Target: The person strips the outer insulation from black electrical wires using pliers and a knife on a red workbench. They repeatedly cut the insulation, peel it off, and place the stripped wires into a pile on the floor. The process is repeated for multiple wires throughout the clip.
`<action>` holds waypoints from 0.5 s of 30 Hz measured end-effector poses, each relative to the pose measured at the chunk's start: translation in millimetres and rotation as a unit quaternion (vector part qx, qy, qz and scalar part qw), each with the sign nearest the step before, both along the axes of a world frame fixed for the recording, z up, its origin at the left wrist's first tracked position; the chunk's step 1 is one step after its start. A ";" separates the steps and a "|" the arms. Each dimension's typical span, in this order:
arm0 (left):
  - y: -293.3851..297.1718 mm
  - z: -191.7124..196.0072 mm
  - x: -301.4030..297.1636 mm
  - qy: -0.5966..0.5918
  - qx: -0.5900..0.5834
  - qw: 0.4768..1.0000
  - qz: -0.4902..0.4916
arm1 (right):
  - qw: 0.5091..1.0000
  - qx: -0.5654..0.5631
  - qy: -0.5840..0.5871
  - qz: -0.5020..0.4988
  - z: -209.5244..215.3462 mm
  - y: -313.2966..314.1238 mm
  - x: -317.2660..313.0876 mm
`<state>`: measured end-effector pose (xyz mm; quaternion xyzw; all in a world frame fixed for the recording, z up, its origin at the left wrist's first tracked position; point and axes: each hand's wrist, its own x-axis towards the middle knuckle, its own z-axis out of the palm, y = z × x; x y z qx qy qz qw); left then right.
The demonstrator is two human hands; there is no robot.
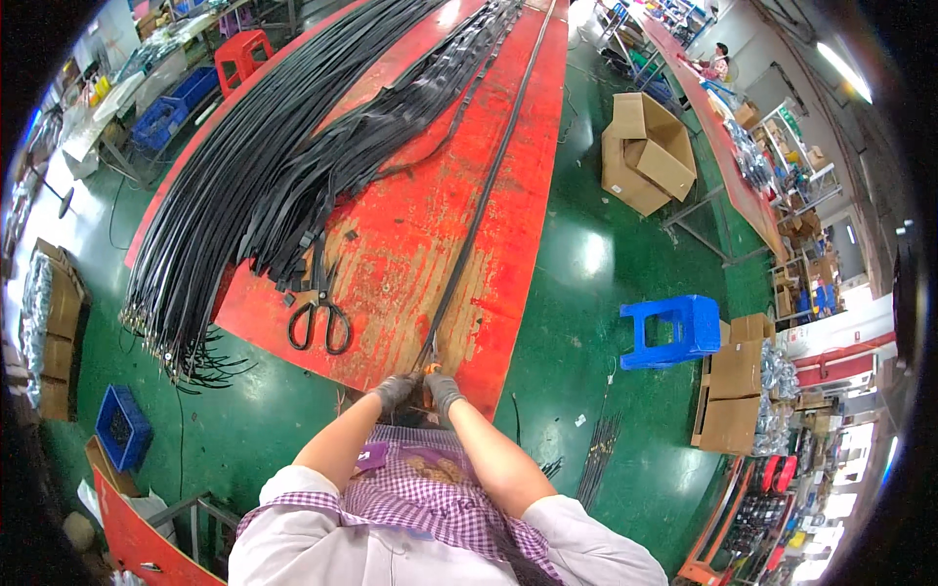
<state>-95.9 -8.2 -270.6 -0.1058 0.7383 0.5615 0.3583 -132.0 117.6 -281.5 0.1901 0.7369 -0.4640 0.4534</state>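
A long black cord-like strand [481,220] runs down the red table [391,225] to the near edge, where both my hands meet its end. My left hand [396,393], in a grey glove, is closed around that end. Beside it my right hand [443,391], also gloved, is closed on a small tool with orange handles [429,371]; its working end is too small to make out. Black-handled scissors [319,322] lie left of my hands. A thick bundle of black cables [215,186] hangs over the table's left edge, next to a heap of flat black strips [342,146].
Right of the table stand a blue stool [671,332], an open cardboard box [645,156] and more cartons [733,386]. A blue crate [123,427] is on the green floor at left. A red stool [244,59] is beyond the table. A person [718,64] sits far right.
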 end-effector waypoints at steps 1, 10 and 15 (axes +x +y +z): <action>-1.9 -13.2 1.6 0.114 -0.175 0.976 -0.063 | 1.000 0.014 0.003 -0.010 -2.0 -3.7 0.0; 8.2 -22.2 48.8 0.042 -0.088 0.995 0.033 | 0.985 0.008 0.081 -0.154 -4.0 11.3 12.4; -10.0 -101.9 83.0 0.055 -0.034 0.994 0.085 | 0.993 0.023 0.035 -0.110 13.2 -4.0 6.6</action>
